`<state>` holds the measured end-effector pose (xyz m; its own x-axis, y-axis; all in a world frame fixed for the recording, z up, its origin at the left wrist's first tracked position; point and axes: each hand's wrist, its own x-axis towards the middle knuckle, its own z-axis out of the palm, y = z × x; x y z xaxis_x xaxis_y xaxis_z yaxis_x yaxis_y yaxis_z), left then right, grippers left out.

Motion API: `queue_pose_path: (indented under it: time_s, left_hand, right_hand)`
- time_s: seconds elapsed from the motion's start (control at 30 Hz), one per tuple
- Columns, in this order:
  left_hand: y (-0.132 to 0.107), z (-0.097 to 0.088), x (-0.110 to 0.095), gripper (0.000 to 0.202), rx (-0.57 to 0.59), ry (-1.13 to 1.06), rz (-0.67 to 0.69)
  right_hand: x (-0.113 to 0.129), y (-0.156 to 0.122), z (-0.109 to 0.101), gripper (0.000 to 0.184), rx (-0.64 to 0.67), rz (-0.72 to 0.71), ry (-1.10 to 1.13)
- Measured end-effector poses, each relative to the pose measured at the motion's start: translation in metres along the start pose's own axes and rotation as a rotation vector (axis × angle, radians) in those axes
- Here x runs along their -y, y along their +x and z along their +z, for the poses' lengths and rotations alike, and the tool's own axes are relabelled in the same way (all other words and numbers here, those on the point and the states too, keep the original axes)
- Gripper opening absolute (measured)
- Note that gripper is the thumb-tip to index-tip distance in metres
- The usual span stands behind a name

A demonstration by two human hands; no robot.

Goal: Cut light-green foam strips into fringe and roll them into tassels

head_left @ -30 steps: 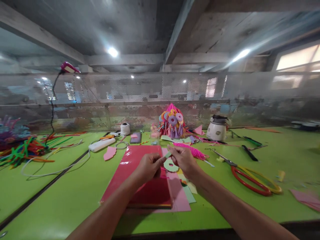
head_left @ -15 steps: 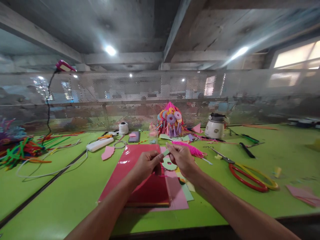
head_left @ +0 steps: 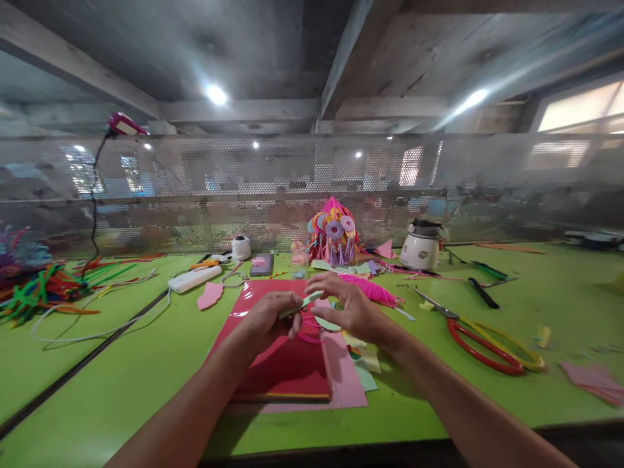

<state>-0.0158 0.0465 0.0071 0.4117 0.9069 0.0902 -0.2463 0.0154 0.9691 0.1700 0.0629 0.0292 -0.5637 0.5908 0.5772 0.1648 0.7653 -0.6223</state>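
Observation:
A narrow strip of pale green paper is pinched between the thumb and fingers of my left hand. Just to the right, my right hand has its thumb and fingers apart around the strip's far end, with no clear grip on it. Under the right hand lies a pale green scalloped paper disc, partly covered by the fingers. Loops of pink string hang beside it. Below both hands is a stack of red sheets on pink paper.
Large scissors with red and yellow handles lie at right. A pink thread bundle, a tasselled paper ornament and a white jar stand farther back. At left lie a white power strip and a pink paper piece.
My right hand has loosened its pinch and spread its fingers. My left hand has moved slightly left with the green paper strip, which now shows more of its length.

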Motion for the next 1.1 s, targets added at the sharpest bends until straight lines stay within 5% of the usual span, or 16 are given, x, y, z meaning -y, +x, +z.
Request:
queue_pose_path:
  time_s: [0.13,0.67,1.1]
  left_hand:
    - [0.000,0.000,0.003,0.017,0.079,-0.034,-0.044]
    - [-0.006,0.007,-0.001,0.019,0.188,0.017,-0.027]
    - [-0.010,0.019,-0.004,0.029,0.129,0.387,0.121]
  right_hand:
    - [-0.001,-0.002,0.003,0.008,0.023,-0.020,0.038]
    - [-0.001,-0.002,-0.001,0.011,0.013,0.011,0.146]
    - [0.001,-0.003,-0.005,0.017,0.158,0.144,0.169]
